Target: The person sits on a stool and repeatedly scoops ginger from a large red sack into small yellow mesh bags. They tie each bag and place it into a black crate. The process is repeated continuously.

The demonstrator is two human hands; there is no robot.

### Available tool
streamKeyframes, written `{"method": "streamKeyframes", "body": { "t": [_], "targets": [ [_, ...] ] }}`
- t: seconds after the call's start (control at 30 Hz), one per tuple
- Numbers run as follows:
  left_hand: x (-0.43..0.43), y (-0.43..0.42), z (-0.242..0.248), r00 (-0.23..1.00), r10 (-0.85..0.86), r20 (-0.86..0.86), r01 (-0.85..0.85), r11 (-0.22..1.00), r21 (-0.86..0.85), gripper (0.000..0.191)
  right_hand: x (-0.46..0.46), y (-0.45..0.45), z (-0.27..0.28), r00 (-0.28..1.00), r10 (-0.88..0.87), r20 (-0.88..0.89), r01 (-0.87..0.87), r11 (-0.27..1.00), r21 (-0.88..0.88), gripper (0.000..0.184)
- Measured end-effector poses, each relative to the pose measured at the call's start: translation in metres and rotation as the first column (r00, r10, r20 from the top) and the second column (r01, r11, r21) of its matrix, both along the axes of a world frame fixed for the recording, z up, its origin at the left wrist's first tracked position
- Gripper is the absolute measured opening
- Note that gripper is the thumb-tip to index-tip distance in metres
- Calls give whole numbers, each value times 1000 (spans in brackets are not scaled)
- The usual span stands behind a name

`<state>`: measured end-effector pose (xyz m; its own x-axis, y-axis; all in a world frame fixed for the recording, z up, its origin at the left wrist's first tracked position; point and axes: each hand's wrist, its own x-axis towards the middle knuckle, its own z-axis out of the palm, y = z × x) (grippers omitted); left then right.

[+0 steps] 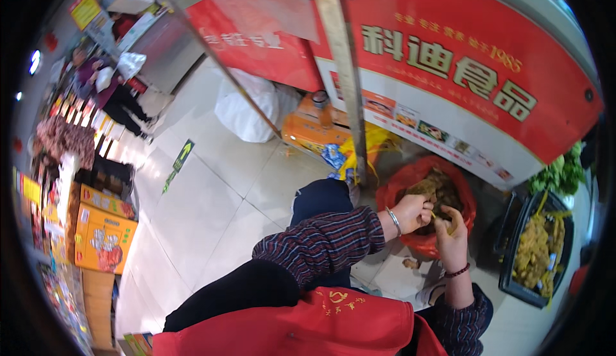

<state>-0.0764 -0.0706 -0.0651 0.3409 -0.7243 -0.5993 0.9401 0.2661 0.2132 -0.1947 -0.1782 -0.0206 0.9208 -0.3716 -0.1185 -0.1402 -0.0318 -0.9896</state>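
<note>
My left hand (415, 214), with a silver bangle at the wrist, is closed on a brown knobbly root (424, 188) that looks like ginger. A thin yellow tie (434, 215) shows between my two hands. My right hand (452, 235), wearing a dark red bead bracelet, pinches yellow material that appears to be part of this tie. Below both hands stands a red plastic bag (391, 186), its mouth spread wide. More brown roots (445, 187) fill it, partly hidden by my fingers.
To the right, a dark basket (505, 276) holds yellowish roots with yellow ties; leafy greens (560, 170) lie behind. A metal post (353, 115) rises before a red-and-white freezer panel (433, 33). An orange carton (308, 127) carries a bottle (321, 108). Two people (108, 89) are at far left.
</note>
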Motion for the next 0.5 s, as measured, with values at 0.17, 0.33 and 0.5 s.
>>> {"method": "streamKeyframes", "body": {
  "t": [0.17, 0.33, 0.5],
  "targets": [
    [0, 15, 11, 711, -267, 651, 3, 926, 377, 23, 13, -6, -17, 942, 292, -167, -315, 940, -129, 15],
    [17, 32, 40, -15, -540, 842, -242, 819, 521, 27, 9, -7, 17, 947, 316, -47, -268, 703, -659, 10],
    [8, 41, 89, -323, -755, 570, -221, 646, 731, 20, 10, -7, 48, 940, 326, 103, -144, 651, -745, 15]
  ]
}}
